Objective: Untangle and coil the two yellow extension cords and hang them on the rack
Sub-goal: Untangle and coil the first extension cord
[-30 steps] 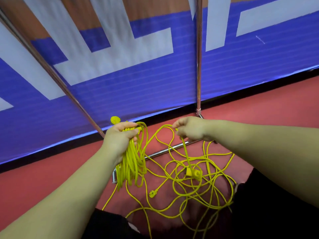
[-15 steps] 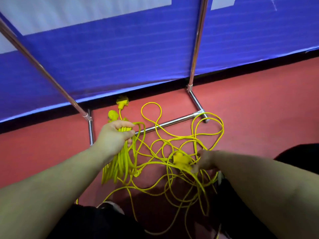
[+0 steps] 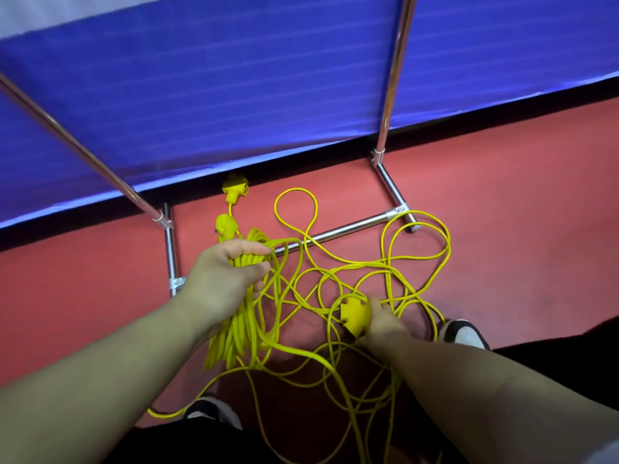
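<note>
Right, head view, looking straight down at the red floor (image 3: pixel 519 212), and the left hand (image 3: pixel 224 272) is wrapped round the top of the coil (image 3: pixel 234 333), fingers curled over the strands, thumb squeezing in from below. The gathered loops hang out of that fist and slant down toward the person's left side; whether the bottom end touches the floor, I cannot tell. Just above the knuckles a round plug (image 3: pixel 226 226) pokes out of the coil, and beyond it a socket (image 3: pixel 235 189) lies on the floor at the foot of the blue banner (image 3: pixel 234 95).

Across to the right hand (image 3: pixel 382 321): it is low, deep in the tangle, fingers pinching a chunky yellow block (image 3: pixel 355 314) with thin strands crossing around it. The loose cord (image 3: pixel 395 262) sprawls over the floor in open loops between the two hands and out past the right one. Several loops lie across the low crossbar of the rack (image 3: pixel 338 233), one wide loop sits by its right-hand foot, and more cord trails back toward the camera between the legs. A black-and-white shoe (image 3: pixel 464 334) sits just beside the tangle's right edge, with strands running up against it
</note>
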A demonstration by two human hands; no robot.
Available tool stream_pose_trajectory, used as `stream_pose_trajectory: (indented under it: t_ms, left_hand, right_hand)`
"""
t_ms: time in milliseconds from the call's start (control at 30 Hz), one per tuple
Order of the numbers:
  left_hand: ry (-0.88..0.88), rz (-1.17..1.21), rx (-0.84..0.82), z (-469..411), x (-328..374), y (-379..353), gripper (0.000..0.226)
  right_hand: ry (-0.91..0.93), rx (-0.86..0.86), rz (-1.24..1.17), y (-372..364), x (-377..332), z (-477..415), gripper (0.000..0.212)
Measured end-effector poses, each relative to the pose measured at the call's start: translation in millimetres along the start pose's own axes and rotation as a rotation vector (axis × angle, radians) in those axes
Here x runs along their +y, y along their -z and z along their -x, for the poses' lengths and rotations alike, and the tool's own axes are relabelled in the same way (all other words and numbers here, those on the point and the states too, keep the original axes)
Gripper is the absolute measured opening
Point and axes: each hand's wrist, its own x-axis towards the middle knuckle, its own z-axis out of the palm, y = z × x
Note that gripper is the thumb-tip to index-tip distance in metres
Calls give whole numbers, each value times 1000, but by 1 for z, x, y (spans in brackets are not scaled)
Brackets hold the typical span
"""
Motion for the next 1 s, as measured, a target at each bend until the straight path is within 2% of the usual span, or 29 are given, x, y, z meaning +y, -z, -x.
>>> stream_pose_trajectory:
  t_ms: [133, 267, 300, 367, 400, 433, 500, 567, 733, 867, 1000]
  left_hand:
    - [-9, -36, 9, -3, -2, 4, 20]
    - [-34, -67, 13, -4, 3, 8, 20]
    - [-40, -55, 16, -4, 5, 10, 20]
    - [-53, -21, 34, -5, 12, 13, 20]
    - [-64, 3, 53, -5, 18, 15, 19]
    - [-76, 36, 77, -4, 25, 16, 18]
    - [-97, 120, 128, -2, 41, 19, 17]
    - [-130, 209, 170, 2, 58, 23, 19]
    - [-218, 355, 148, 22, 95, 31, 21]
    - [-284, 508, 72, 56, 126, 32, 20]
    - [-350, 605, 26, 82, 146, 37, 24]
  right_hand:
    - [29, -8, 0, -3, -3, -10, 96]
    - [24, -180, -108, 16, -6, -29, 107]
    - [25, -240, -206, 34, -19, -18, 96]
    - [17, -378, -426, 73, -49, 3, 37]
    - [57, -426, -501, 94, -66, 13, 18]
    - [115, -429, -562, 115, -84, 22, 15]
    - [220, -430, -724, 156, -116, 42, 24]
    - [307, -381, -763, 194, -142, 69, 33]
    - [523, -313, -680, 259, -179, 158, 16]
    - [655, -94, -666, 281, -181, 233, 29]
    - [750, -22, -716, 281, -178, 265, 36]
